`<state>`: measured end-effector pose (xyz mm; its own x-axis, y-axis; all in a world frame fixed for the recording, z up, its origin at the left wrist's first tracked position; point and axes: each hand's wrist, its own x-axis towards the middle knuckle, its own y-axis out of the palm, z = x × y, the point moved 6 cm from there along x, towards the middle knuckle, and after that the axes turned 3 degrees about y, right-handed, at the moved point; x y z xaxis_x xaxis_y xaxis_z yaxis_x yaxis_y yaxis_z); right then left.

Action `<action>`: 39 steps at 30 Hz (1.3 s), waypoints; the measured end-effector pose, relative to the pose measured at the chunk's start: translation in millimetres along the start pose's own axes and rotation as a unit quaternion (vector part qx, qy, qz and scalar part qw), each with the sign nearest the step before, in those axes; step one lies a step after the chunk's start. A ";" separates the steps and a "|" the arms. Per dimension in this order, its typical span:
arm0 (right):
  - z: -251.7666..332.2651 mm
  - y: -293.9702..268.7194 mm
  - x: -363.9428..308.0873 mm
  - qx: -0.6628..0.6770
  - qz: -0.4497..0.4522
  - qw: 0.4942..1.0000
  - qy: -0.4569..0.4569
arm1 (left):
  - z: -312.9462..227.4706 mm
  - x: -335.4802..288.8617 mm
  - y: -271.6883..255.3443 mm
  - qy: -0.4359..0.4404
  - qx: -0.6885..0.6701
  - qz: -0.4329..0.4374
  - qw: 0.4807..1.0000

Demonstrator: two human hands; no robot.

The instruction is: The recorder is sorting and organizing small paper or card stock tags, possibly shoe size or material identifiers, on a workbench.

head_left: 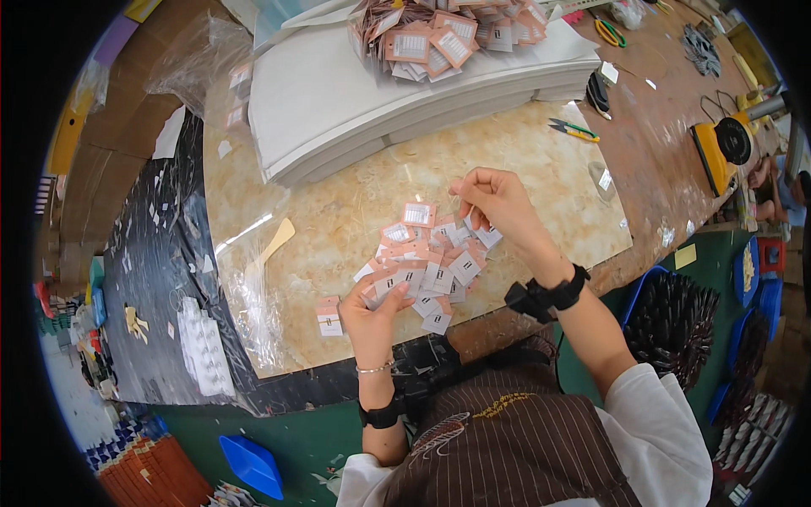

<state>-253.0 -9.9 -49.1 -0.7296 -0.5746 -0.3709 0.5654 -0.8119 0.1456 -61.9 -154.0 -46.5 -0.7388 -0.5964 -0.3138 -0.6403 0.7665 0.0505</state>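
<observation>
Small pink-and-white paper tags (463, 267) lie in a loose heap on the marbled work board in front of me. My left hand (370, 325) is closed on a fan of these tags (384, 283), with its thumb on top, at the heap's near left side. Raised over the far right side of the heap, my right hand (498, 203) has thumb and fingers pinched together. Whatever is between those fingertips is too small to make out. One separate tag (329, 321) rests just left of my left hand, and another tag (418, 214) lies at the heap's far edge.
Beyond the heap stands a thick stack of white sheets (325, 118), topped by a bagged pile of tags (439, 42). Green-and-yellow thread snips (574, 130) lie right of it. A yellow tool (714, 160) stands far right. Blue bins (252, 466) sit below the table.
</observation>
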 end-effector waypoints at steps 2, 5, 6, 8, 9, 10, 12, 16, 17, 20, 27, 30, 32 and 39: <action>-3.9 -6.5 10.9 -0.030 -0.010 0.999 0.012 | 13.2 4.6 -3.9 -0.048 -0.033 -0.002 0.998; -6.6 -13.8 7.7 -0.042 -0.060 0.997 -0.013 | 23.7 5.9 -7.0 -0.083 -0.048 -0.001 0.995; -4.6 -20.6 4.1 -0.092 -0.098 0.990 -0.042 | 25.1 6.7 -9.6 -0.083 -0.042 -0.004 0.996; 1.1 -35.8 -9.0 -0.191 -0.172 0.961 -0.097 | 26.0 8.1 -18.1 -0.080 -0.037 -0.018 0.996; 5.0 -41.2 -19.0 -0.254 -0.173 0.945 -0.112 | 25.5 8.9 -23.3 -0.076 -0.038 -0.029 0.996; 15.0 -43.8 -33.1 -0.315 -0.171 0.925 -0.127 | 26.1 9.5 -30.0 -0.073 -0.039 -0.041 0.996; 10.4 -43.3 -53.8 -0.397 -0.120 0.899 -0.145 | 27.8 9.5 -41.7 -0.064 -0.071 -0.058 0.994; -31.6 -20.4 -95.5 -0.474 0.009 0.868 -0.144 | 26.4 8.3 -49.5 -0.031 -0.108 -0.042 0.993; -39.5 -14.7 -102.6 -0.493 0.026 0.858 -0.141 | 23.7 7.9 -46.1 -0.029 -0.098 -0.030 0.994; -53.2 -12.1 -108.8 -0.507 0.023 0.848 -0.153 | 10.7 1.6 -31.1 -0.025 -0.071 0.008 0.997; -35.1 -20.3 -108.1 -0.505 0.018 0.850 -0.152 | -1.6 -19.2 25.0 -0.089 -0.035 0.244 0.965; -22.3 -19.3 -108.4 -0.500 0.022 0.851 -0.158 | -4.8 -27.6 40.0 -0.087 -0.032 0.279 0.956; -14.2 -18.7 -109.9 -0.469 0.021 0.868 -0.162 | -6.6 -29.8 49.1 -0.070 -0.038 0.280 0.957; 8.2 -9.8 -114.3 -0.275 -0.076 0.951 -0.118 | -1.3 -20.6 40.3 -0.041 -0.112 0.129 0.984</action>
<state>-178.3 62.9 -0.5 -0.8481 -0.5152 -0.1236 0.5152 -0.7474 -0.4194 -72.8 -111.1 -36.7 -0.8696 -0.3597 -0.3383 -0.4702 0.8125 0.3446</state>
